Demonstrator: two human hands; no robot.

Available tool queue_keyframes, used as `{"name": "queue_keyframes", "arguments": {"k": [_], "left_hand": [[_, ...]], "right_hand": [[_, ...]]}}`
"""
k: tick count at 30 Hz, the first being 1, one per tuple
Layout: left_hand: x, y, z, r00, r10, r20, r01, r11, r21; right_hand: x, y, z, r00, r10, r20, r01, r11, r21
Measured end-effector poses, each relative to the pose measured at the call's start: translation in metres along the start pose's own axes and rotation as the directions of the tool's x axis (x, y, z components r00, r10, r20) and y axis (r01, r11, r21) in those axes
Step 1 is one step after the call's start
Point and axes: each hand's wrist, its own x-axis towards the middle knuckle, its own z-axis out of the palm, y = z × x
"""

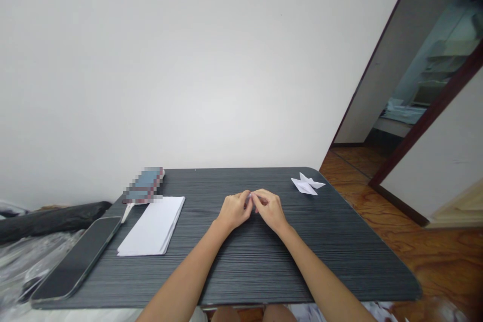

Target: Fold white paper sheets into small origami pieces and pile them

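Note:
My left hand (pixel 234 210) and my right hand (pixel 270 210) meet over the middle of a dark striped table (pixel 339 251). Their fingertips pinch together on a small piece of white paper (pixel 250 199), of which only a sliver shows between the fingers. Both hands are closed around it and rest low on the tabletop.
A folded white paper shape (pixel 307 185) lies at the table's far right corner. A stack of white sheets (pixel 154 226) sits left of my hands, a dark phone (pixel 77 260) at the left edge, and a blurred-out object (pixel 144 185) behind. A doorway (pixel 415 95) opens on the right.

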Motion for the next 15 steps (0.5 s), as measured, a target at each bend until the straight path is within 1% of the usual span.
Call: {"name": "queue_keyframes", "arguments": {"k": [4, 9, 12, 15], "left_hand": [[0.000, 0.000, 0.001, 1.000, -0.012, -0.016, 0.012, 0.999, -0.029], [0.001, 0.001, 0.001, 0.998, -0.028, -0.051, 0.022, 0.994, -0.106], [0.001, 0.001, 0.000, 0.996, -0.027, -0.087, 0.015, 0.990, -0.138], [0.002, -0.001, -0.001, 0.992, -0.030, -0.119, 0.011, 0.987, -0.163]], "right_hand": [[0.000, -0.003, -0.001, 1.000, 0.012, -0.004, -0.012, 1.000, -0.008], [0.001, -0.009, -0.006, 0.999, 0.032, 0.036, -0.034, 0.997, 0.064], [0.002, -0.005, -0.006, 0.999, 0.041, 0.012, -0.043, 0.991, 0.126], [0.004, 0.002, -0.004, 0.997, 0.077, -0.007, -0.074, 0.980, 0.187]]}}
